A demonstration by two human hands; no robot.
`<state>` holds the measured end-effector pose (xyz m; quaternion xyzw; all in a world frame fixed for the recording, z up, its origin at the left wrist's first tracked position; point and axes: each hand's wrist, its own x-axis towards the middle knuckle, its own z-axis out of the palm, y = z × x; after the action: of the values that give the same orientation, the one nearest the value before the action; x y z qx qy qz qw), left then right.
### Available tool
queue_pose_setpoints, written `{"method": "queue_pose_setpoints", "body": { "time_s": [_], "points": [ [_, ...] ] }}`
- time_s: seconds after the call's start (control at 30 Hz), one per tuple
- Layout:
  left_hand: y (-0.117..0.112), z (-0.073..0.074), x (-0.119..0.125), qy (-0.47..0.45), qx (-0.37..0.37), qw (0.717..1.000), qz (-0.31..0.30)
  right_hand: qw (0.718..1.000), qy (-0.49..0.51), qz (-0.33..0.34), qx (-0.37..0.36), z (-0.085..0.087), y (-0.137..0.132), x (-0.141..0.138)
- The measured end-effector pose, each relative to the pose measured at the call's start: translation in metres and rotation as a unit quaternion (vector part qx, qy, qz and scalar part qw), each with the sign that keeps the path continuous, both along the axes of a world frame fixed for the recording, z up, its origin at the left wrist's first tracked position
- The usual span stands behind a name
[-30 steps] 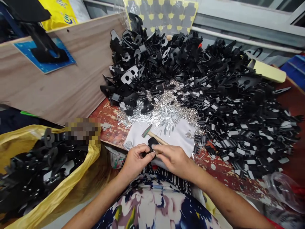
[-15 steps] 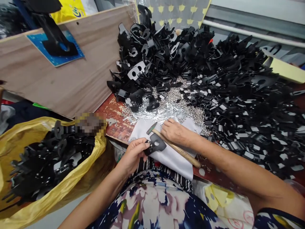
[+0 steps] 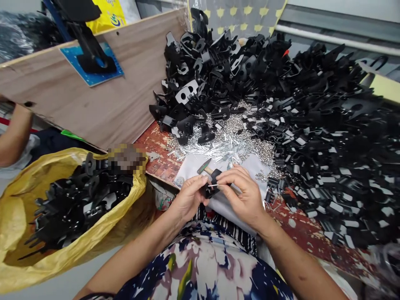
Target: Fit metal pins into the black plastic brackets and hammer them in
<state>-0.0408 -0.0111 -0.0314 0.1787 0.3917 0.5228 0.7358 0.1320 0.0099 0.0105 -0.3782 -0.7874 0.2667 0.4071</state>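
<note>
A black plastic claw clip [image 3: 215,177] is pinched in my left hand [image 3: 190,196], over a pale cloth [image 3: 189,164] at the table's front edge. Between the thumb and fingers of my right hand [image 3: 242,193] is a thin metal pin [image 3: 213,186], its tip at the clip's near side. Behind the clip lies a small hammer [image 3: 204,166] on the cloth; most of its handle is hidden by my right hand and the clip. Just beyond the cloth spread loose metal pins [image 3: 206,148] and a heap of small springs [image 3: 236,123].
Black clip parts [image 3: 250,71] pile high at the back and right. To the left, a yellow bag [image 3: 137,200] holds more black clips. A wooden board [image 3: 137,62] walls the table's left side. Another person's arm [image 3: 15,135] shows at the far left.
My right hand has come back from the loose pins toward my left hand, now with a pin in its fingers. The view has shifted slightly; another person's arm has appeared at the left.
</note>
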Motion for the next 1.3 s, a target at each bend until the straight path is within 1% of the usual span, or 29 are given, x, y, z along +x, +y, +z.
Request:
{"method": "queue_pose_setpoints", "body": {
  "time_s": [0.2,0.3,0.37,0.43,0.57,0.63,0.67,0.73,0.8,0.87,0.93,1.0,1.07,1.1,1.13,1.2,1.23,1.3],
  "points": [
    [-0.005,-0.002,0.003,-0.026,-0.019,0.999,0.001,0.998,-0.048,-0.022,0.033,-0.004,-0.001,-0.004],
    [-0.006,-0.004,0.001,-0.037,-0.024,0.999,0.010,0.997,-0.064,-0.025,0.046,-0.002,-0.004,-0.003],
    [-0.007,-0.005,0.001,-0.039,-0.018,0.999,0.013,0.993,-0.094,-0.032,0.071,0.000,-0.007,-0.003],
    [-0.008,-0.006,0.001,-0.036,-0.013,0.999,0.014,0.981,-0.143,-0.048,0.122,0.002,-0.011,-0.005],
    [-0.011,-0.005,0.004,-0.030,0.000,0.999,0.026,0.939,-0.237,-0.057,0.242,0.001,-0.021,-0.013],
    [-0.011,-0.005,0.006,-0.024,0.008,0.999,0.041,0.924,-0.265,-0.048,0.270,-0.003,-0.023,-0.017],
    [-0.012,-0.004,0.007,-0.019,0.009,0.999,0.048,0.921,-0.273,-0.045,0.274,-0.005,-0.024,-0.019],
    [-0.013,-0.002,0.008,-0.007,0.006,0.998,0.054,0.921,-0.277,-0.042,0.270,-0.008,-0.024,-0.021],
    [-0.015,0.001,0.008,0.003,0.007,0.999,0.048,0.926,-0.267,-0.041,0.263,-0.009,-0.022,-0.021],
    [-0.020,0.004,0.007,0.007,0.026,0.999,0.030,0.935,-0.247,-0.051,0.249,-0.008,-0.022,-0.020],
    [-0.027,0.004,0.002,0.036,0.064,0.997,0.025,0.948,-0.217,-0.064,0.225,-0.007,-0.023,-0.019],
    [-0.036,0.003,-0.010,0.115,0.091,0.988,0.038,0.961,-0.201,-0.047,0.186,-0.010,-0.024,-0.017],
    [-0.044,-0.001,-0.026,0.222,0.095,0.970,0.034,0.965,-0.222,-0.008,0.140,-0.018,-0.023,-0.010],
    [-0.048,-0.004,-0.034,0.270,0.089,0.958,0.020,0.960,-0.254,-0.005,0.117,-0.023,-0.021,-0.004],
    [-0.051,-0.007,-0.042,0.310,0.082,0.947,0.002,0.949,-0.298,-0.019,0.098,-0.029,-0.018,0.004],
    [-0.053,-0.015,-0.051,0.364,0.072,0.928,-0.024,0.917,-0.387,-0.068,0.070,-0.042,-0.011,0.022],
    [-0.053,-0.021,-0.052,0.379,0.068,0.922,-0.027,0.902,-0.419,-0.087,0.057,-0.048,-0.007,0.031],
    [-0.049,-0.032,-0.046,0.398,0.058,0.915,-0.015,0.888,-0.449,-0.098,0.025,-0.056,-0.003,0.046]
  ]
}}
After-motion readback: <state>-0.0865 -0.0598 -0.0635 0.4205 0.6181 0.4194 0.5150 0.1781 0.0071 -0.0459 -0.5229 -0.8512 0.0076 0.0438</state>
